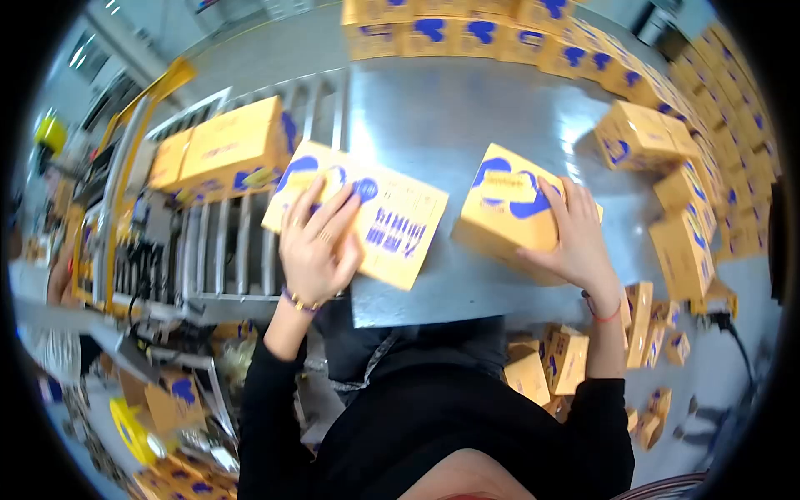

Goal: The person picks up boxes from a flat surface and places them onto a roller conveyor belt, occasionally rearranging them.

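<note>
My left hand [319,246] lies on the top of a yellow carton [404,212] with blue printing, its fingers stretched out over the surface. That carton sits across the joint between the roller conveyor and the metal table. To its right, my right hand [577,235] grips a second yellow carton [507,204] by its right side, thumb at the near side and fingers over the far edge. This carton is tilted towards me above the table. Its underside is hidden from view.
More cartons [225,150] rest on the roller conveyor [242,250] at left. Stacked cartons [479,35] line the far and right edges of the metal table [450,108]. Loose cartons [567,362] lie below on the right. A yellow metal frame [112,200] stands beside the conveyor.
</note>
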`<state>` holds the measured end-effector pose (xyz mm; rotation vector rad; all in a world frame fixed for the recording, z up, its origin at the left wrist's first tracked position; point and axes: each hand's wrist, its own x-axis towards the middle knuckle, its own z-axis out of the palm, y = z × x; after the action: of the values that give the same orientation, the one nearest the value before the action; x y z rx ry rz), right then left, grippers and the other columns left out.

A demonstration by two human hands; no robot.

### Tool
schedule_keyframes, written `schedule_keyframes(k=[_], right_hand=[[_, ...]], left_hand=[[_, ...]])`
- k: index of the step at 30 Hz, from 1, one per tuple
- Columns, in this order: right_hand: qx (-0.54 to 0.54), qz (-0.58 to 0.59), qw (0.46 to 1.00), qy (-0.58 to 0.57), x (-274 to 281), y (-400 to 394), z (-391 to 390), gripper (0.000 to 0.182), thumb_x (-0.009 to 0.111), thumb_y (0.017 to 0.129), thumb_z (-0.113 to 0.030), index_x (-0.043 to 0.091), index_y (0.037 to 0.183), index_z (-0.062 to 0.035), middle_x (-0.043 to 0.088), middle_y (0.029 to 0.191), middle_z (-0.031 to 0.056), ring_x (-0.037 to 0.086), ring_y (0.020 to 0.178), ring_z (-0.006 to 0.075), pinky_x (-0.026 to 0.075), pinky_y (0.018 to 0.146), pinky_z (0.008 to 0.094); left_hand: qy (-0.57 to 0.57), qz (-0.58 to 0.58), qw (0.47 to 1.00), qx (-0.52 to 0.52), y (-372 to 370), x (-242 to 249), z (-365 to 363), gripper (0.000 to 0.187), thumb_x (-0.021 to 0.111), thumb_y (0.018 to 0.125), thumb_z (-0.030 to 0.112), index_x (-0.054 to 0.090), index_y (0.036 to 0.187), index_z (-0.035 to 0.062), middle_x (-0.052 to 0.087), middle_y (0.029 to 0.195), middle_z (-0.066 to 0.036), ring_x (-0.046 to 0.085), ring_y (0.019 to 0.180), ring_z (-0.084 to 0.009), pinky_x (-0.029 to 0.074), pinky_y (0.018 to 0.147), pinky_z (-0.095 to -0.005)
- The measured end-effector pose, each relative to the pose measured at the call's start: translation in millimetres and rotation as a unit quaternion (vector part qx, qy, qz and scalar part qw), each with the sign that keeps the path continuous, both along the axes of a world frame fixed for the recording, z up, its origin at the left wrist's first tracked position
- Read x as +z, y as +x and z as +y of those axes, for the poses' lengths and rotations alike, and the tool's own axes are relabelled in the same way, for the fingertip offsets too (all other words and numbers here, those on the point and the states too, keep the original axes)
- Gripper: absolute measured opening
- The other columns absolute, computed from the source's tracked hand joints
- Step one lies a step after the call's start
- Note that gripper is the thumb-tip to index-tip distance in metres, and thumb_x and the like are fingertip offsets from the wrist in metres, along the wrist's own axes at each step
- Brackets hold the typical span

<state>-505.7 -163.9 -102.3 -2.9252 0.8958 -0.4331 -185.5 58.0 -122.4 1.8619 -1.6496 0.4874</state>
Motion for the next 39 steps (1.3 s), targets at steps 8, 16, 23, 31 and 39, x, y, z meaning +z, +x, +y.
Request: schedule_keyframes(k=[8, 16, 23, 31, 39], right_hand=[[-0.278, 0.032, 0.957, -0.074, -24, -50, -22, 0.074, 0.049, 0.099, -0.058, 0.041, 0.150, -0.0049, 0.043, 0.136, 0.0337, 0.042, 0.126, 0.0449, 0.028, 0.108, 0.0533], [-0.349, 0.029, 0.936, 0.024, -21, -99, -52, 0.073, 0.049, 0.099, -0.057, 0.035, 0.154, -0.0106, 0.039, 0.147, 0.0287, 0.036, 0.137, 0.0442, 0.023, 0.114, 0.0559], [-0.320, 0.095, 0.943, 0.002, -37, -100, -65, 0.085, 0.050, 0.095, -0.064, 0.032, 0.155, -0.0071, 0.025, 0.158, 0.0304, 0.021, 0.149, 0.0447, 0.017, 0.119, 0.0583], [-0.324, 0.073, 0.943, -0.029, -38, -93, -59, 0.079, 0.051, 0.098, -0.059, 0.035, 0.155, -0.0074, 0.028, 0.157, 0.0297, 0.026, 0.146, 0.0444, 0.020, 0.119, 0.0531], [0.051, -0.177, 0.961, 0.209, 23, 44, 85, 0.079, 0.070, 0.080, -0.016, 0.038, 0.151, -0.0013, 0.034, 0.158, 0.0208, 0.029, 0.148, 0.0372, 0.023, 0.121, 0.0449]], left_hand=[[0.030, 0.045, 0.937, -0.346, -89, -36, -84, 0.040, 0.053, 0.082, 0.016, 0.074, 0.117, 0.0167, 0.069, 0.128, -0.002, 0.057, 0.128, -0.0230, 0.031, 0.113, -0.0467], [-0.050, -0.099, 0.969, -0.223, -35, 30, -204, 0.045, 0.071, 0.083, 0.032, 0.063, 0.123, 0.0134, 0.059, 0.132, -0.008, 0.052, 0.127, -0.0271, 0.031, 0.111, -0.0528], [0.149, -0.045, 0.939, 0.305, 210, 10, -122, 0.057, 0.040, 0.101, 0.055, 0.068, 0.123, 0.0103, 0.066, 0.125, -0.013, 0.055, 0.122, -0.0291, 0.028, 0.110, -0.0524], [-0.092, -0.083, 0.985, -0.120, 37, 0, 45, 0.010, 0.068, 0.080, 0.022, 0.069, 0.083, 0.0124, 0.072, 0.090, -0.002, 0.070, 0.100, -0.0208, 0.022, 0.119, -0.0624], [-0.220, -0.067, 0.973, 0.029, -50, -10, 114, 0.021, 0.077, 0.084, 0.026, 0.064, 0.096, 0.0139, 0.068, 0.098, 0.000, 0.067, 0.105, -0.0223, 0.034, 0.115, -0.0476]])
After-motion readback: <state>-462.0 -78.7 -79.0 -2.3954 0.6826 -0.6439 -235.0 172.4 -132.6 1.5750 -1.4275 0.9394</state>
